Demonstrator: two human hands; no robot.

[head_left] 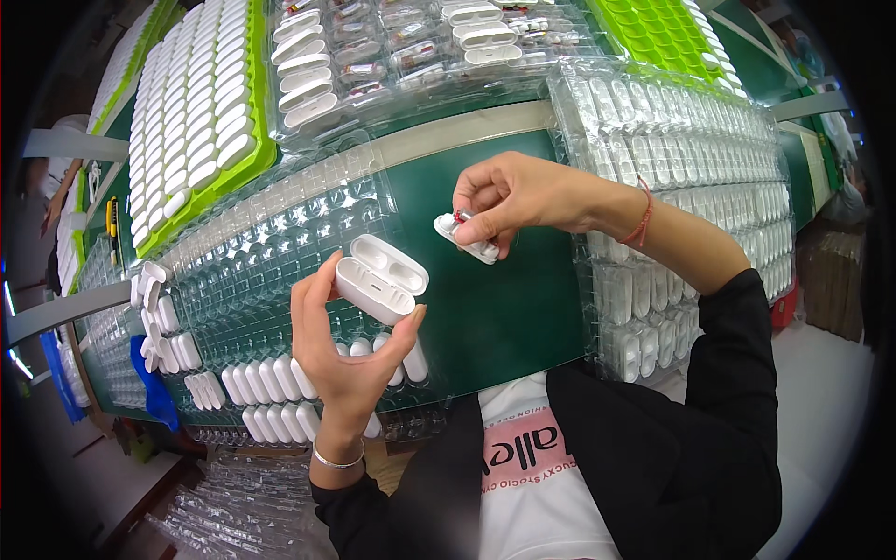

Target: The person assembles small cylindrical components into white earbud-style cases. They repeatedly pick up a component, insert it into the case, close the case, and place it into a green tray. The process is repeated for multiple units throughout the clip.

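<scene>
My left hand point(347, 371) grips a white earbud charging case point(375, 291) between thumb and fingers. Its lid is swung up, and the hollow inside faces me. To the right and slightly farther away, my right hand point(511, 194) pinches a small white case insert point(482, 250) with a bit of red and metal on its upper side. My fingers cover part of this insert. Case and insert are apart, both held above the green table mat point(495, 327).
Clear plastic trays point(252, 215) lie left, with rows of white case shells point(271, 381) near me. Another stack of filled clear trays point(672, 177) stands right. Behind are green trays of white pieces point(201, 93) and a clear tray with open cases point(303, 84). A blue cloth point(157, 392) hangs at left.
</scene>
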